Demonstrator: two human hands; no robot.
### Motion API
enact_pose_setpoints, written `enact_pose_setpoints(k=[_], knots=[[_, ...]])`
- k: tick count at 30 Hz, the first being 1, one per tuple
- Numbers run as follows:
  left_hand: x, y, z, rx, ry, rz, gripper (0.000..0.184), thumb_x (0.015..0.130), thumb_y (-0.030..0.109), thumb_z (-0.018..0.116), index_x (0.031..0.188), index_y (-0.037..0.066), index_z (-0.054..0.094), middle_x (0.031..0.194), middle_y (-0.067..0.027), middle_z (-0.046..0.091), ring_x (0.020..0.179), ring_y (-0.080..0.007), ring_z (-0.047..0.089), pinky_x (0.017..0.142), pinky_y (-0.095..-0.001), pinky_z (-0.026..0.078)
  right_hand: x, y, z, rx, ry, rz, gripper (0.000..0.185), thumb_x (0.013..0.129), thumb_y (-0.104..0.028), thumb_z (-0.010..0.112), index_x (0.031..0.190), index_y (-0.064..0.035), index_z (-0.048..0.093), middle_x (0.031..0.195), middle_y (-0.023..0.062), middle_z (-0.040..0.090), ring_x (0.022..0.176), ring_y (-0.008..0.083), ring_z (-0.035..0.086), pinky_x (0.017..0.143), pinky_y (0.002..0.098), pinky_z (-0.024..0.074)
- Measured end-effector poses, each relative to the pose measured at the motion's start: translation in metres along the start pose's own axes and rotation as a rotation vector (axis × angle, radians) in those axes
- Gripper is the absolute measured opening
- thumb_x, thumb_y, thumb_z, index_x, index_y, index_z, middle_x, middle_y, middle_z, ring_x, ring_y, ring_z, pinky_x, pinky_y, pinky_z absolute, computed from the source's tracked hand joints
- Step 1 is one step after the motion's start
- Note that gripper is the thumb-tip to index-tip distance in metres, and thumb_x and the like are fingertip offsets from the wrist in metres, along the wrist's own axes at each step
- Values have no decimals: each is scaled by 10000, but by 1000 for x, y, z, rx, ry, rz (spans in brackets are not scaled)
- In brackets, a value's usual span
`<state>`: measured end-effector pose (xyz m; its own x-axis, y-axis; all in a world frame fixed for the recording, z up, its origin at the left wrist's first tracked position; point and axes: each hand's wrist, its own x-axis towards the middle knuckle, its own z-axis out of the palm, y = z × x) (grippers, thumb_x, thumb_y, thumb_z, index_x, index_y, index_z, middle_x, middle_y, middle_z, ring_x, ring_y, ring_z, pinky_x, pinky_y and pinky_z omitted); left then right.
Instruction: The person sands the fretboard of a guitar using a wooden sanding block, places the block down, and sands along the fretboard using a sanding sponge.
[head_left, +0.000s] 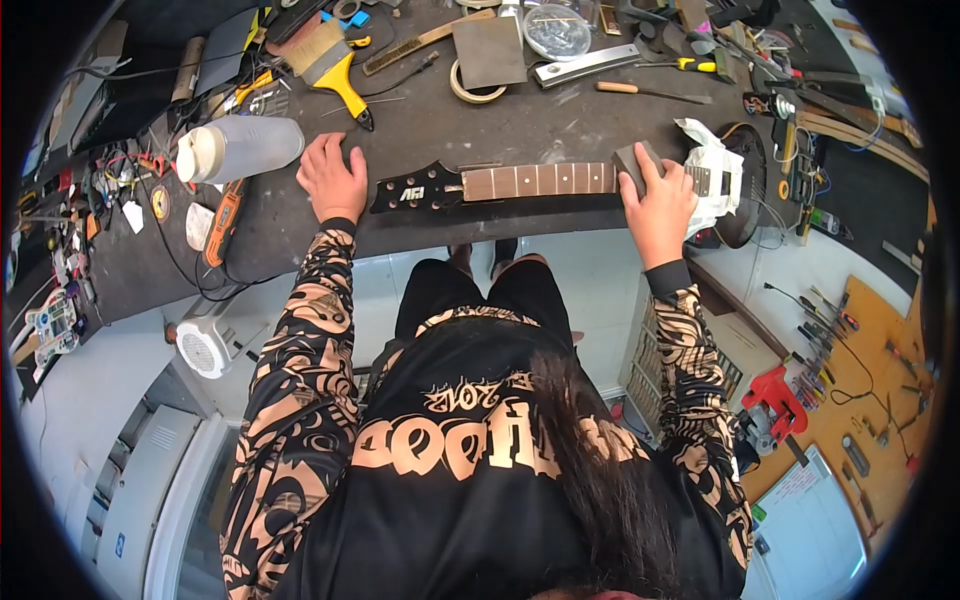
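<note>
An electric guitar lies across the workbench, its black headstock point(408, 193) pointing left and its fretboard point(540, 181) face up. White masking covers part of the guitar body point(712, 180) at the right. My right hand point(660, 200) is closed around a grey sanding block point(632, 165), which rests on the fretboard near the body end. To the left of the headstock, my left hand point(333, 180) lies on the bench with its fingers stretched out, holding nothing. Close by it are a translucent bottle point(255, 148) with a cream cap and a wide brush point(335, 75) with a yellow handle.
Behind the guitar lie a roll of tape point(476, 88), a grey sheet point(489, 53), a metal straightedge point(588, 66) and a wooden-handled tool point(650, 92). An orange power tool point(224, 222) sits near the bench's front left. Cables and clutter crowd both ends.
</note>
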<state>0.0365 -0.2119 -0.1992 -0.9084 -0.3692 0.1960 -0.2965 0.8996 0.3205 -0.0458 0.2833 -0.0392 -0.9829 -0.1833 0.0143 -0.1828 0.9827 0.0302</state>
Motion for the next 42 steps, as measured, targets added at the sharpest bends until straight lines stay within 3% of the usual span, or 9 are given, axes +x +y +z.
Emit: enact_pose_setpoints(k=[7,15,17,19,22,24,30,37,42], knots=[[2,-1,2,20,25,15,428,1062,348,768,1450,176,718,1546,-43,655,1524,-320,549,1265,-579,393,-24,-103,-14,325,-41,-324,673,1002,-404,871,1647,-306,705,1458,197,700,1379,390,643,1092,569,496],[-6,-9,5,-22,18,39,428,1102,336,754,1491,161,714,1577,-70,660,1538,-353,554,1281,-572,403,1,126,3,-158,33,111,571,1076,-406,802,1632,-288,742,1400,216,728,1281,418,691,1078,585,533],[-5,-15,5,-75,31,65,416,1098,303,755,1476,134,722,1571,-87,673,1525,-370,575,1273,-564,421,7,107,-5,-58,-4,93,561,1063,-397,816,1602,-253,756,1380,252,741,1282,436,692,1084,600,538],[-18,-19,-1,-124,104,81,423,1087,201,778,1480,61,711,1524,-185,692,1482,-430,602,1256,-561,464,-1,60,-7,169,-14,-92,624,1049,-385,837,1642,-246,698,1404,275,727,1329,457,677,1112,606,525],[-52,8,-3,-151,167,-115,416,1106,184,764,1476,8,688,1512,-229,665,1475,-437,582,1265,-561,457,-14,15,0,243,-48,-169,687,1041,-431,852,1690,-303,664,1467,209,669,1382,410,625,1144,592,472],[-60,24,4,-122,241,-169,415,1123,202,755,1479,3,679,1510,-230,661,1474,-437,579,1263,-564,455,-8,37,2,208,-51,-177,698,1040,-435,851,1700,-319,657,1468,201,667,1374,400,623,1136,586,475],[-65,42,27,112,291,-274,472,1159,395,726,1484,54,694,1492,-201,687,1429,-431,609,1231,-566,470,19,219,7,-55,-9,-30,600,1058,-397,830,1643,-318,720,1434,200,712,1326,384,664,1090,584,491],[-61,14,39,230,250,-375,501,1079,403,764,1478,101,748,1516,-178,702,1445,-415,613,1246,-565,482,-2,154,-6,285,-113,-255,703,1011,-423,877,1680,-328,683,1499,188,668,1371,406,634,1156,593,468],[-60,14,40,223,244,-445,489,1071,401,756,1474,124,759,1534,-163,698,1455,-409,609,1252,-560,481,2,221,11,127,-64,-109,697,1016,-411,868,1680,-308,684,1455,196,683,1341,395,631,1121,590,463]])
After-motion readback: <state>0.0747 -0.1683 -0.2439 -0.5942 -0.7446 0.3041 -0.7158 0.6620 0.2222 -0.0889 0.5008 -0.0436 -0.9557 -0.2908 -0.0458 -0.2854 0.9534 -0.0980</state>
